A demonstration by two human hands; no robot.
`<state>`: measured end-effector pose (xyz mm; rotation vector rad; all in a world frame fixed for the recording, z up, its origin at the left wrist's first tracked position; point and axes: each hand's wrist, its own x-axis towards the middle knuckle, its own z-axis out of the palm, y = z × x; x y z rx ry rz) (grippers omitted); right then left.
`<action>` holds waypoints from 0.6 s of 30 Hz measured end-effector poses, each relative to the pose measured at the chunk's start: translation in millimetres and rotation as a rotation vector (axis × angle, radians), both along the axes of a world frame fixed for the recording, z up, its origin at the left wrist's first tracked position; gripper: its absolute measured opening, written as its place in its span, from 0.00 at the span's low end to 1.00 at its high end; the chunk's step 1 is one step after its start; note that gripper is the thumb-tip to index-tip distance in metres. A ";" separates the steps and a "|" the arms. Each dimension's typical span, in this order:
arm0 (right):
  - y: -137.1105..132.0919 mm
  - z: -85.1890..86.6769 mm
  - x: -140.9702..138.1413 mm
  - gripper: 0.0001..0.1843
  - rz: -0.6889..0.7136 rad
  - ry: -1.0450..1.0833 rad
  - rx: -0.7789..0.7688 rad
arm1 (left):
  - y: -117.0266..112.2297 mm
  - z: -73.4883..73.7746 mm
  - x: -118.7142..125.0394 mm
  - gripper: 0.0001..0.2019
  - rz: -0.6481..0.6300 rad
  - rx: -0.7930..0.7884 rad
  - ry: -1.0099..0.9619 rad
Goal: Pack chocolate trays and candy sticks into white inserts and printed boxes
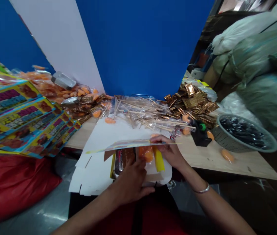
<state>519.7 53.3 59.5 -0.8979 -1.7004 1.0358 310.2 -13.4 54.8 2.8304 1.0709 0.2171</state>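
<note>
In front of me a small printed cardboard box (160,160) with yellow edges lies with its lid (133,143) raised. Inside it are a clear plastic tray (117,164), a brown item (128,155) and orange pieces (148,156) in clear wrap. My left hand (130,179) reaches into the box over its contents, thumb spread apart, with the fingertips partly hidden among them. My right hand (170,151) grips the box's right side by the lid, its fingers partly behind the cardboard. White cardboard (91,166) lies underneath.
Wrapped wooden sticks (148,112) lie behind the box, with gold-brown packets (197,101) and orange pieces (67,94) to the sides. A grey basket (246,148) of dark packets stands right, printed boxes (25,120) left. A blue panel (143,49) rises behind; sacks (263,65) fill the right.
</note>
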 end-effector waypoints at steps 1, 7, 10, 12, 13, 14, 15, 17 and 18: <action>0.2 -0.1 0.2 0.24 -0.003 0.002 -0.001 | 2.4 0.5 2.2 0.25 -0.009 -0.064 0.004; 3.7 -1.1 0.3 0.22 -0.025 0.014 -0.034 | 6.7 -4.1 1.3 0.09 0.201 -0.287 -0.094; 4.9 -1.4 -0.3 0.22 -0.024 0.024 -0.041 | 14.5 -8.5 8.7 0.20 0.308 -0.322 -0.093; 5.1 -1.5 -0.7 0.22 -0.019 0.033 -0.041 | 23.2 -10.8 14.6 0.24 0.282 -0.332 -0.067; 5.2 -1.6 -0.8 0.22 -0.017 0.036 -0.041 | 27.8 -12.0 17.3 0.25 0.261 -0.306 -0.042; 5.3 -1.7 -1.0 0.22 -0.020 0.038 -0.040 | 32.2 -13.4 19.9 0.24 0.239 -0.267 -0.018; 5.3 -2.0 -1.1 0.21 -0.023 0.036 -0.040 | 36.0 -14.9 22.1 0.22 0.220 -0.225 0.002; 5.5 -2.9 -1.2 0.21 -0.028 0.027 -0.036 | 40.6 -17.7 25.2 0.20 0.189 -0.156 0.030; 5.7 -3.5 -1.2 0.20 -0.030 0.022 -0.032 | 41.1 -18.6 25.7 0.20 0.180 -0.135 0.033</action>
